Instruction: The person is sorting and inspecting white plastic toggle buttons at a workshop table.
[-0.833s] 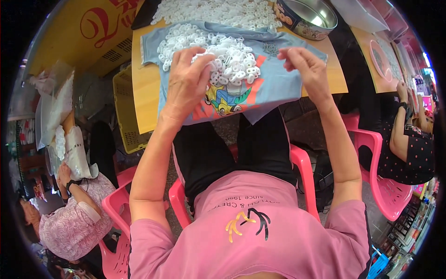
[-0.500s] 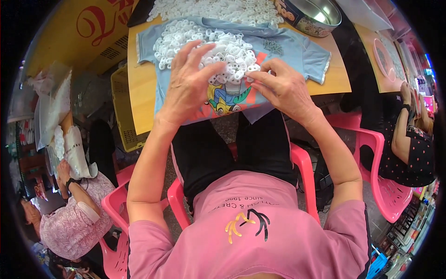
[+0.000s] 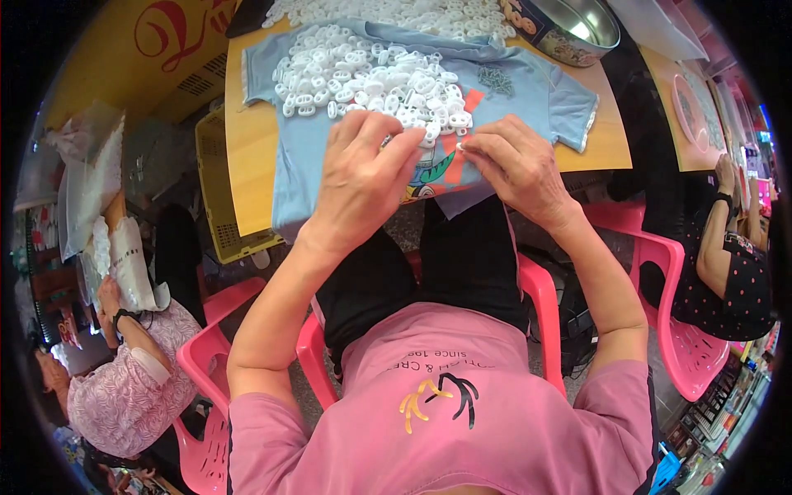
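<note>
A light blue T-shirt (image 3: 528,91) with a coloured picture lies spread on the wooden table (image 3: 247,165). A heap of small white plastic pieces (image 3: 363,70) rests on it. My left hand (image 3: 363,181) lies at the near edge of the heap, fingers curled onto the pieces. My right hand (image 3: 516,169) is just to its right, thumb and forefinger pinched on one small white piece. A few dark metal bits (image 3: 495,78) lie on the shirt beyond my right hand.
A round metal tin (image 3: 573,29) stands at the far right of the table. More white pieces (image 3: 429,12) lie behind the shirt. A yellow crate (image 3: 219,206) sits left of the table. Seated people on pink chairs (image 3: 676,330) are at both sides.
Both hands have drawn together at the near edge of the heap. My right hand came in from the right and now pinches a single white piece. The camera has tilted down slightly.
</note>
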{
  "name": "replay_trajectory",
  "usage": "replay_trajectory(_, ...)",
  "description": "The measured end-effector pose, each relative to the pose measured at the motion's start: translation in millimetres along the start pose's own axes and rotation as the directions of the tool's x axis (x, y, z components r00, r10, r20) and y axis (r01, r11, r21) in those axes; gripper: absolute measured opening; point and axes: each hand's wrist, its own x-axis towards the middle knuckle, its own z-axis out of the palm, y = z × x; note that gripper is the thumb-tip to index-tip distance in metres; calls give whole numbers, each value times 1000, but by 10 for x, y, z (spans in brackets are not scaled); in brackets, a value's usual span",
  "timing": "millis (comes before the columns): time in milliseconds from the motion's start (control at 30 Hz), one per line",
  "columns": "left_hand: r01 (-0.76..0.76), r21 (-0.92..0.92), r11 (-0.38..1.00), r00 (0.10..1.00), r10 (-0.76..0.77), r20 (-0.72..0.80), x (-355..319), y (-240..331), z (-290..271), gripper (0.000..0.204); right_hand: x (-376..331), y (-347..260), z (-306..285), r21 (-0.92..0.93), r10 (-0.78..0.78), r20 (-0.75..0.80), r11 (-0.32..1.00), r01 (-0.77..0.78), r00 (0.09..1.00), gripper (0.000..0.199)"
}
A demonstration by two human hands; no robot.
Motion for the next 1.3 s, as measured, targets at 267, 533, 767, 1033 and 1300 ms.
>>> replay_trajectory(267,-41,103,994,999,39,19,142,-21,189,17,18,17,-15,-40,67,-7,997,-67,998,20)
replay_trajectory(533,-85,30,996,996,85,2,184,14,287,11,55,13,-14,84,163,-13,983,-161,987,20)
replay_trajectory(767,4,-23,1000,998,-3,58,181,52,221,16,143,71,37,91,195,-64,978,-189,979,25)
replay_trajectory(1033,299,-114,947,954,-297,37,-224,-223,-351,16,206,63,34,144,237,-42,963,-229,971,23)
replay_trajectory(1300,181,-2,983,981,-181,70,-260,-327,-347,19,375,-343,434,159,61,19,985,-63,998,22)
